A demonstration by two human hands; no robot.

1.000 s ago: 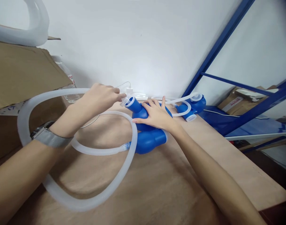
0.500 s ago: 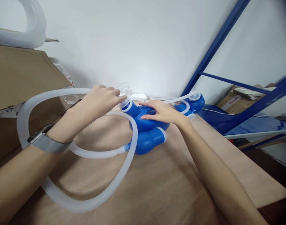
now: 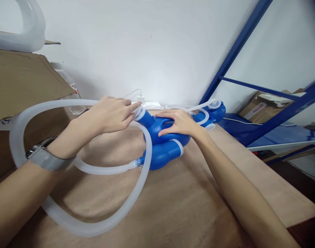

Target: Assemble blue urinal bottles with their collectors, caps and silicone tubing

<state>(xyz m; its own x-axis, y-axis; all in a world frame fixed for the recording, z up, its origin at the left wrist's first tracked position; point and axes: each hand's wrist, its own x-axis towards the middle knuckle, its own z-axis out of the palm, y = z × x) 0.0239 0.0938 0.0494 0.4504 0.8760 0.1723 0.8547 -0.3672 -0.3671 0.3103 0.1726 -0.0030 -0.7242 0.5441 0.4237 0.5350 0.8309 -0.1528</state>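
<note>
My left hand (image 3: 114, 113) has its fingers closed on the clear cap (image 3: 140, 112) at the mouth of a blue bottle (image 3: 153, 131). My right hand (image 3: 176, 121) wraps round that bottle's handle, thumb on the near side. A white corrugated hose (image 3: 100, 225) loops under my left forearm and across the front of the bottles. Nearer to me, a second blue container (image 3: 161, 156) lies on its side, with a clear connector on its left end and a white rim on its right.
More blue bottles (image 3: 216, 112) with a hose lie at the back right. Behind is a power strip (image 3: 151, 105). Cardboard boxes (image 3: 23, 79) and a plastic bottle (image 3: 76, 109) stand left. A blue metal frame (image 3: 237, 44) rises right of the wooden table (image 3: 250, 172).
My right hand has closed further round the blue bottle's handle. My left hand's fingers have curled in more at the cap. The hose loop has shifted slightly left.
</note>
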